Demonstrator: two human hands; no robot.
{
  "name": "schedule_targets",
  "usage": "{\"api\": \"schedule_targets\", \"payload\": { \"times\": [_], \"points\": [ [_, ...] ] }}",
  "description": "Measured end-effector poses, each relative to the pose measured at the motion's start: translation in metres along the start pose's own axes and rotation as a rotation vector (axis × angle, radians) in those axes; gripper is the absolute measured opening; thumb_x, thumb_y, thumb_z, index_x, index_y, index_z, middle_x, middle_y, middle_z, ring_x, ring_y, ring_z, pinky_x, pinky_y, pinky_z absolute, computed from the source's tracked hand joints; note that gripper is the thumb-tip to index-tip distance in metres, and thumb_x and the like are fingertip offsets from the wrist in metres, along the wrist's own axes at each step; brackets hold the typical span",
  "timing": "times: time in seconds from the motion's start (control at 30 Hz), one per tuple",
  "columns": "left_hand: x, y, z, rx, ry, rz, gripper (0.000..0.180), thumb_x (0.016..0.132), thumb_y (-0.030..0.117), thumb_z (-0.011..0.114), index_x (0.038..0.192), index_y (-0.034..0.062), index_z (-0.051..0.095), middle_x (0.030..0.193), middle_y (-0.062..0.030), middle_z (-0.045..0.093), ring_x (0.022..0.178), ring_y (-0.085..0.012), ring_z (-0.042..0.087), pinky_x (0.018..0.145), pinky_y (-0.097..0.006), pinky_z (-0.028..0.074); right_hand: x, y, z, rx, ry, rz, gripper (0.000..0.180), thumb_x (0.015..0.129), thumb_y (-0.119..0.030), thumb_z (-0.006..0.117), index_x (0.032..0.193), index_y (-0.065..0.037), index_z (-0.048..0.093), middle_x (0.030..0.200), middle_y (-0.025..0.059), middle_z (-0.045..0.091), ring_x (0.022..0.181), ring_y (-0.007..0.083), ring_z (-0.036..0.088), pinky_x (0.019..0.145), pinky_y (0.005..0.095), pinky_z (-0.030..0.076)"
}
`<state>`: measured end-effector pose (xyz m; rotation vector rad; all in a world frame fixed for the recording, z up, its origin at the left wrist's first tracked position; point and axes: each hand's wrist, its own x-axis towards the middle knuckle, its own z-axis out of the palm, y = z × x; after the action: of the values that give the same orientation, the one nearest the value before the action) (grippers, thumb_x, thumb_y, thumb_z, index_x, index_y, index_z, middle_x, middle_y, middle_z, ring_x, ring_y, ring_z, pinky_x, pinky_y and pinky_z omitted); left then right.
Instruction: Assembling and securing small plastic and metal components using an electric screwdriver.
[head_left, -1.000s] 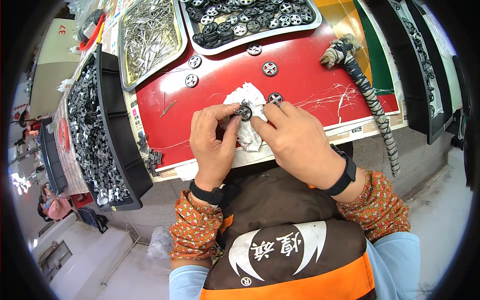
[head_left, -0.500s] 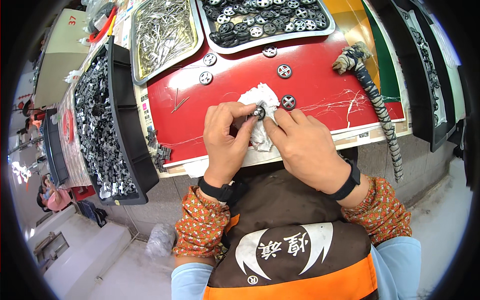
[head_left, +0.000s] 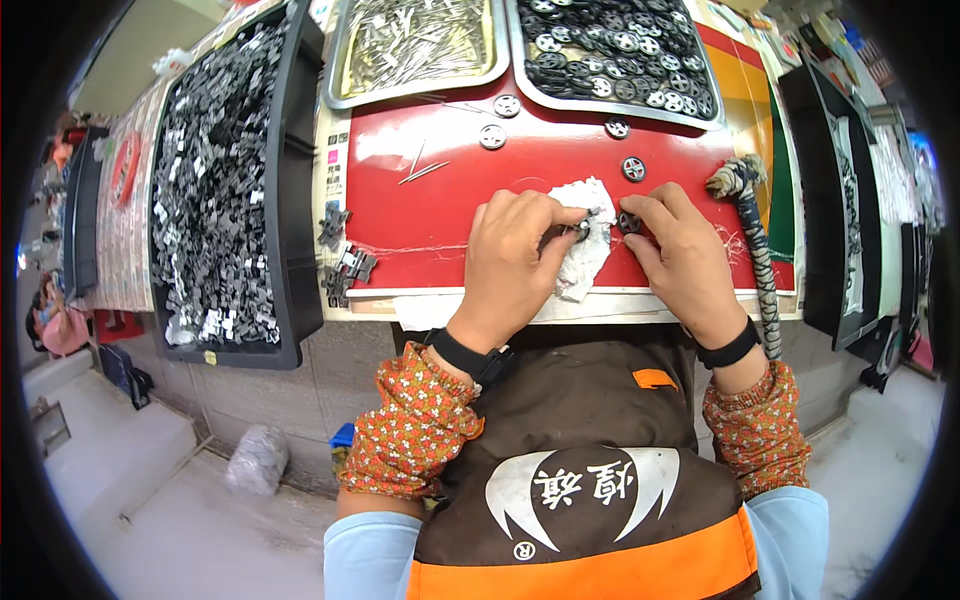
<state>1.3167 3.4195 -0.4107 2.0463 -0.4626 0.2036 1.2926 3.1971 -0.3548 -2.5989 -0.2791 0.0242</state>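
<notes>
In the head view, the left hand (head_left: 515, 262) has a narrow grip: thumb and forefinger pinch a small round metal part (head_left: 582, 230) at its fingertips, over the upper edge of a crumpled white rag (head_left: 585, 240). The right hand (head_left: 680, 255) pinches a small dark round wheel-shaped metal disc (head_left: 627, 221) between thumb and forefinger, also a tight grip. The two pieces lie side by side, the left hand's part just to the left of the right hand's disc, near but apart, with a fold of the rag between them. Both hands are equally close to the meeting point; the line between the parts runs left to right across the counter.

The hands rest on a red mat-covered counter (head_left: 440, 220). Loose spoked discs (head_left: 633, 168) of the same kind lie on the red surface just beyond the right hand, and two thin metal pins (head_left: 420, 170) lie well to the left. At the far edge stand a shallow metal tray of thin silvery pins (head_left: 420, 45) and a metal tray of dark round discs (head_left: 615, 50). To the left a long black bin of small grey stamped metal pieces (head_left: 215, 180) runs along the counter, a few such pieces (head_left: 345, 260) spilled beside it. A rod wrapped in striped cord (head_left: 752, 240) lies to the right of the right hand.
</notes>
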Motion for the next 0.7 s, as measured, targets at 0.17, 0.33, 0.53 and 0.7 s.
{"api": "schedule_targets", "payload": {
  "times": [0.17, 0.33, 0.53, 0.7],
  "points": [
    [-0.001, -0.005, 0.001, -0.032, 0.023, 0.040, 0.020, 0.086, 0.008, 0.082, 0.105, 0.0120, 0.078, 0.096, -0.0019, 0.071, 0.095, -0.0275, 0.062, 0.086, -0.042, 0.046, 0.003, -0.003, 0.008, -0.173, 0.066, -0.109, 0.023, 0.093, -0.003, 0.076, 0.116, -0.001, 0.071, 0.104, 0.0172, 0.065, 0.092, 0.0409, 0.069, 0.078, 0.0487, 0.056],
    [-0.004, -0.010, 0.004, -0.084, 0.070, 0.067, 0.017, 0.087, 0.007, 0.079, 0.102, 0.0124, 0.075, 0.093, -0.0032, 0.068, 0.096, -0.0283, 0.063, 0.085, -0.043, 0.045, 0.007, -0.022, 0.005, -0.109, 0.241, -0.153, 0.013, 0.097, 0.003, 0.074, 0.110, 0.001, 0.074, 0.092, 0.0130, 0.065, 0.074, 0.0275, 0.068, 0.068, 0.0378, 0.056],
    [-0.007, -0.015, 0.008, -0.099, 0.130, 0.086, 0.017, 0.086, 0.008, 0.079, 0.101, 0.0125, 0.072, 0.099, -0.0019, 0.073, 0.096, -0.0279, 0.064, 0.086, -0.043, 0.046, 0.008, -0.034, 0.021, -0.077, 0.279, -0.265, 0.018, 0.095, 0.008, 0.075, 0.112, 0.002, 0.075, 0.096, 0.0110, 0.069, 0.077, 0.0182, 0.067, 0.068, 0.0306, 0.055],
    [-0.009, -0.018, 0.014, -0.111, 0.149, 0.093, 0.020, 0.085, 0.009, 0.080, 0.101, 0.0126, 0.070, 0.099, -0.0031, 0.071, 0.099, -0.0281, 0.065, 0.088, -0.043, 0.047, 0.004, -0.034, 0.028, -0.062, 0.293, -0.251, 0.019, 0.096, 0.008, 0.075, 0.114, 0.002, 0.075, 0.098, 0.0116, 0.070, 0.079, 0.0184, 0.068, 0.070, 0.0304, 0.056]
  ]
}}
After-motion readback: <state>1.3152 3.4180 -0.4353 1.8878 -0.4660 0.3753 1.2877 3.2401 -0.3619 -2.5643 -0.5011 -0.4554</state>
